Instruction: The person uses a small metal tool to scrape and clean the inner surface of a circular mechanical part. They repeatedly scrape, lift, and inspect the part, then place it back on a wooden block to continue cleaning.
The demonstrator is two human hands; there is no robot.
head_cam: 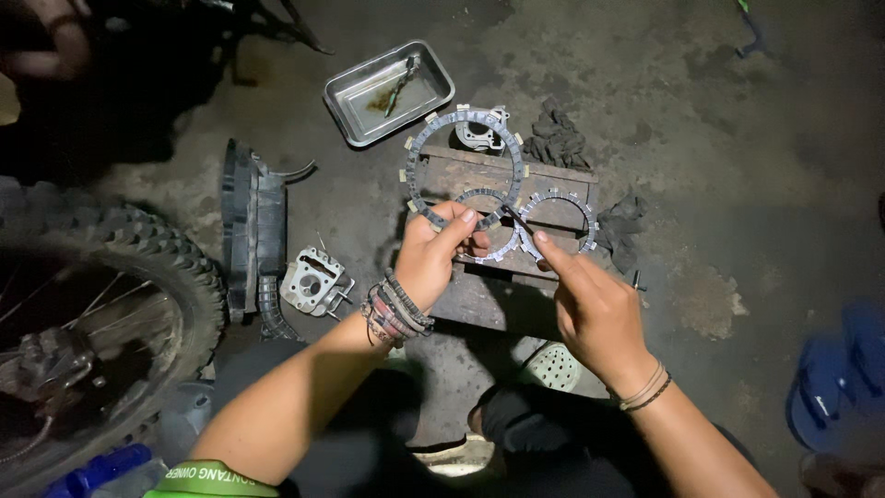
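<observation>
Head view, dim workshop floor. The left hand [431, 263] is raised over a wooden block [479, 175], fingers curled shut around a clutch friction ring [489, 226]; the thumb tip presses on the ring's rim at about 9 o'clock of the ring, and the other fingers wrap behind it, partly hidden. The ring stands roughly face-on to the camera, its top arc clear above the fingertips. The right hand [595, 309] comes in from 5 o'clock, fingers narrowed to a pinch on a thin dark tool [516, 219]; index finger stretched along it, tool tip touching the held ring's rim at about 3 o'clock. What kind of tool it is cannot be told.

A larger friction ring [466, 161] lies flat on the block at 12 o'clock of the hands. A third ring [562, 221] lies on the block just right of the held one, partly behind the right fingers. A metal tray [389, 92] sits at 11 o'clock, well apart. A cylinder head [313, 281] rests on the floor at 9 o'clock of the left wrist, with a knobby tyre [111, 277] farther left. Dark rags [556, 138] lie at 1 o'clock.
</observation>
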